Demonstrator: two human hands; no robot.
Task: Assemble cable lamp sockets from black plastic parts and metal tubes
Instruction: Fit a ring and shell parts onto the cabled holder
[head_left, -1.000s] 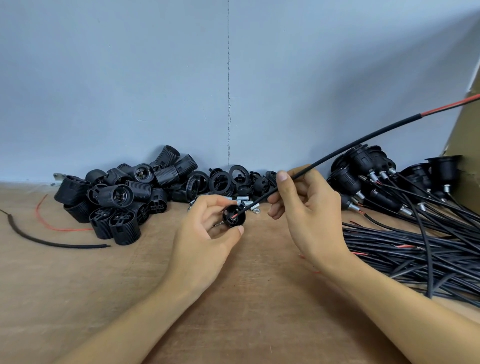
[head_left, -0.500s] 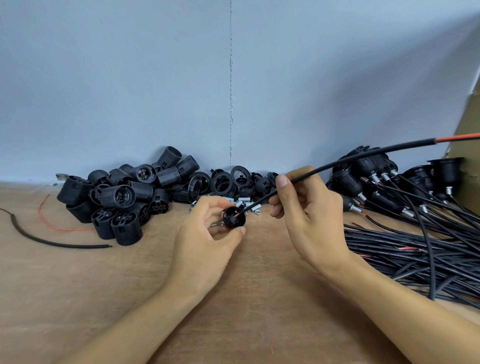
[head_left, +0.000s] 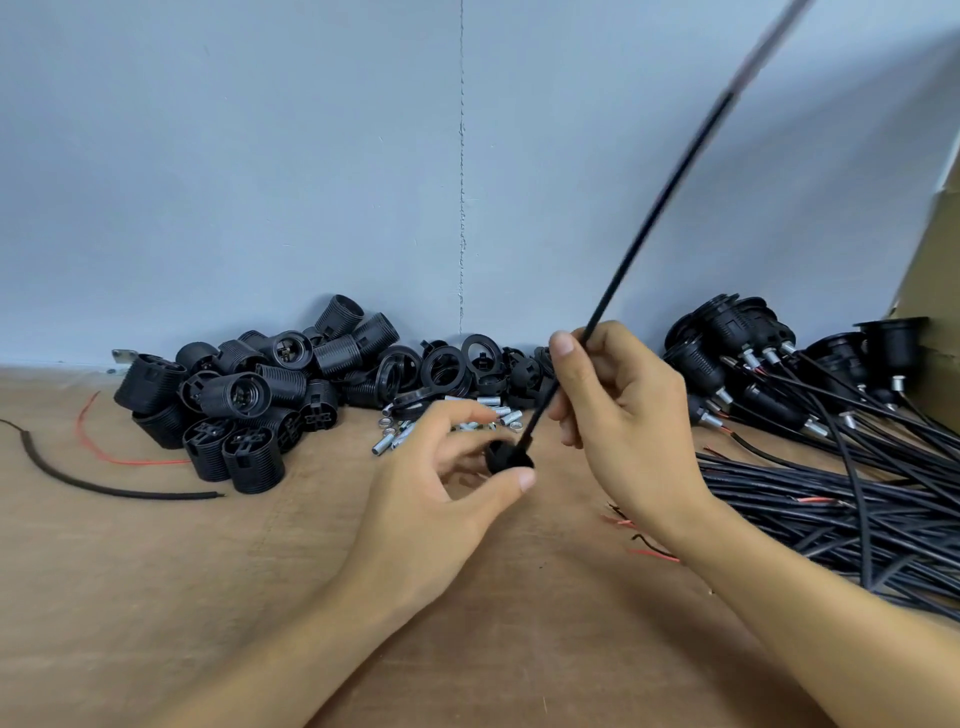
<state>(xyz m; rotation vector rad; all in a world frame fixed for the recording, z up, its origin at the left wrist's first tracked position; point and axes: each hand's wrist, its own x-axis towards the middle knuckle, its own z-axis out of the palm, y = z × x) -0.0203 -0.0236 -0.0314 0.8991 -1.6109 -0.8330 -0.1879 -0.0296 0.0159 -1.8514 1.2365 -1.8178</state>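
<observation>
Left: a heap of black socket shells (head_left: 234, 405) on the wooden bench (head_left: 156, 597), with metal tubes (head_left: 387, 444) beside it. Centre: the left hand (head_left: 441, 499) pinches a black cap (head_left: 509, 460) between thumb and curled, motion-blurred fingers. The right hand (head_left: 623, 415) pinches the cable (head_left: 649, 218) entering the cap. The cable's blurred far end leaves the top edge, swung up from near-level. Right: wired sockets (head_left: 727, 332), partly cropped.

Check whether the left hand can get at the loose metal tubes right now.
Probably, by position: the metal tubes lie just beyond the left hand, nothing between. But its grip is taken by the black part on the cable, so it would need freeing first.
</observation>
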